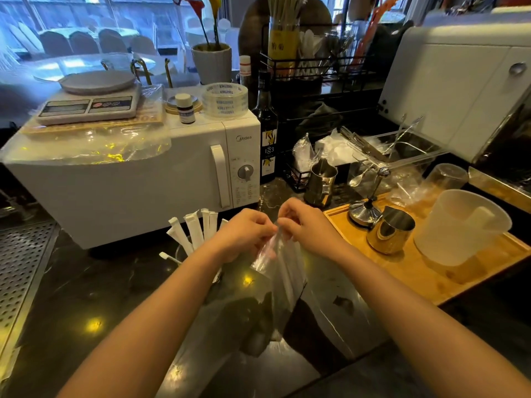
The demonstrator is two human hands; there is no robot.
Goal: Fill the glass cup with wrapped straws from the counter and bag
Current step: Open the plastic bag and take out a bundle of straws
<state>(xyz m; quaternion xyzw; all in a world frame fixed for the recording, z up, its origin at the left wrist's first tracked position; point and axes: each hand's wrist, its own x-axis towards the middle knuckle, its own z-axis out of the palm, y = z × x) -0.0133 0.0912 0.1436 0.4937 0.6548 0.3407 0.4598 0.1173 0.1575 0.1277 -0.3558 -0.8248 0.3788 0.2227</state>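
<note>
A clear plastic bag [283, 271] holding white wrapped straws hangs upright over the dark counter. My left hand [244, 231] and my right hand [304, 225] each pinch its top edge, close together. Behind my left wrist, several white wrapped straws [192, 231] stand fanned out in a glass cup [179, 255] that my forearm mostly hides. One more wrapped straw [169, 257] sticks out low at the cup's left.
A white microwave [138, 179] stands just behind the cup, with a scale and tape rolls on top. To the right, a wooden tray [448, 271] carries a steel pitcher [390, 231], a white plastic jug [462, 225] and a bell-shaped tool. A perforated metal drain grid [20, 271] lies at far left.
</note>
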